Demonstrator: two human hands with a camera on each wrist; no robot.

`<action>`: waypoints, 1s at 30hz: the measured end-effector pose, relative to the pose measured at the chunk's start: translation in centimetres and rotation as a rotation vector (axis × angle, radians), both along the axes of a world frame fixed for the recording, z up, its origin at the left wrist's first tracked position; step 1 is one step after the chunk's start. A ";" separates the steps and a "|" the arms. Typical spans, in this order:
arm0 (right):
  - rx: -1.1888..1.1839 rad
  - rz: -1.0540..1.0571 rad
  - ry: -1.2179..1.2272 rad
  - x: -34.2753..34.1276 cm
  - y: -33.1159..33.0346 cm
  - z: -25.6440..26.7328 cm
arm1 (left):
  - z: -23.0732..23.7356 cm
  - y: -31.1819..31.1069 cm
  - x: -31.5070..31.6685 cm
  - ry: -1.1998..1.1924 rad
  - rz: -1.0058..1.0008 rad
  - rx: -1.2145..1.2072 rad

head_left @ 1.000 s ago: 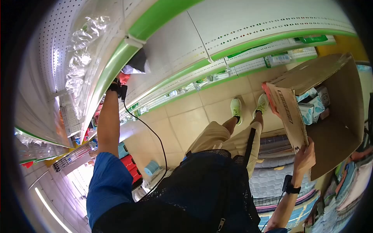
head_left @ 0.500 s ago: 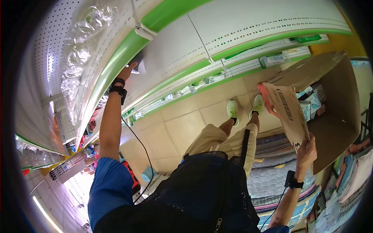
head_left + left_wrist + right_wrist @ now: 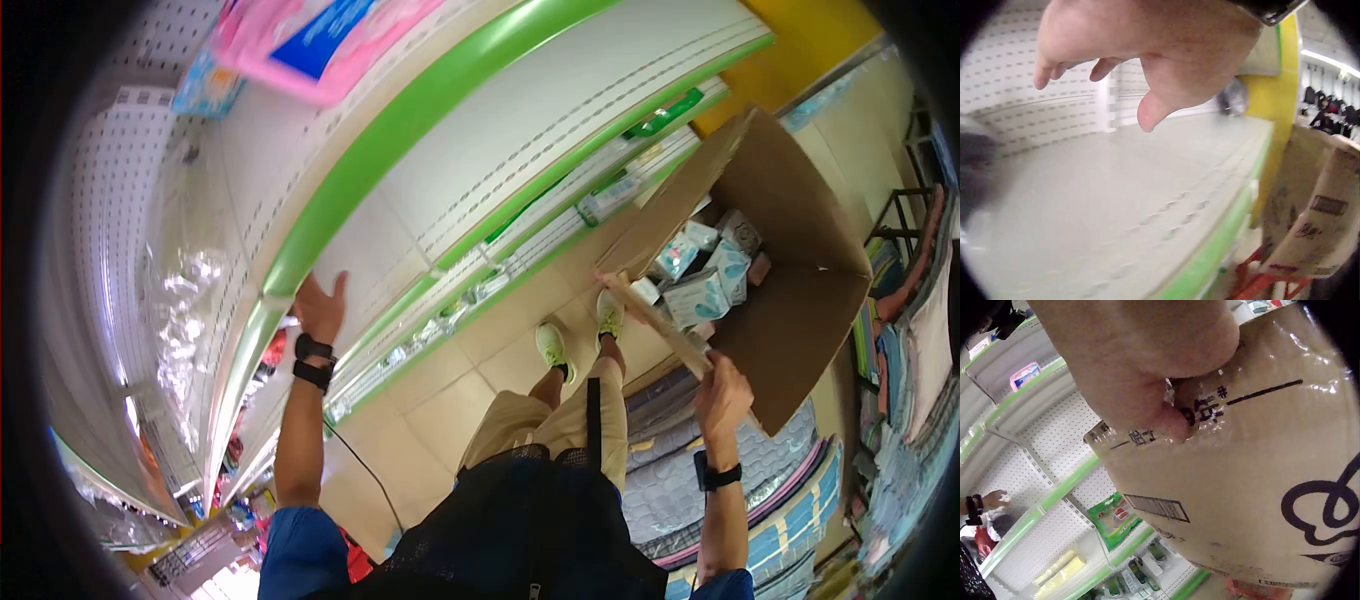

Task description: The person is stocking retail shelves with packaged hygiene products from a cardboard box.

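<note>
My left hand (image 3: pixel 322 310) reaches over a white shelf (image 3: pixel 1116 181) with a green front edge. Its fingers are extended and the thumb stands apart, with nothing in its grasp. In the left wrist view a blurred dark packet (image 3: pixel 975 159) sits at the left edge of that shelf. My right hand (image 3: pixel 723 398) grips the rim of an open cardboard box (image 3: pixel 810 280), its thumb lying against the printed outer side in the right wrist view. Inside the tilted box are several small white and light-blue cartons (image 3: pixel 705 295).
A pink pack (image 3: pixel 330 45) sits on an upper shelf, and clear plastic packaging (image 3: pixel 185 340) hangs at the left. Folded quilted textiles (image 3: pixel 690 470) are stacked below my right arm. A red frame (image 3: pixel 1254 275) shows under the box in the left wrist view.
My left hand has moved back from the dark item on the shelf and its fingers have spread. The head view has turned, shifting the box leftward in the picture; my right hand still grips it.
</note>
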State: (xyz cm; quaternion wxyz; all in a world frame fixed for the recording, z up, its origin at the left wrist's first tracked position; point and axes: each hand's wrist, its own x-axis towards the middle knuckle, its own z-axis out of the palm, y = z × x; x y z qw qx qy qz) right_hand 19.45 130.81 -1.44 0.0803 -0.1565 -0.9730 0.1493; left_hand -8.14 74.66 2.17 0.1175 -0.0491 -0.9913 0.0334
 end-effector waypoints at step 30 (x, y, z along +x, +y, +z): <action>-0.284 0.163 -0.408 0.7 3.8 1.7 | -4.4 63.4 -47.2 -0.373 -0.052 1.287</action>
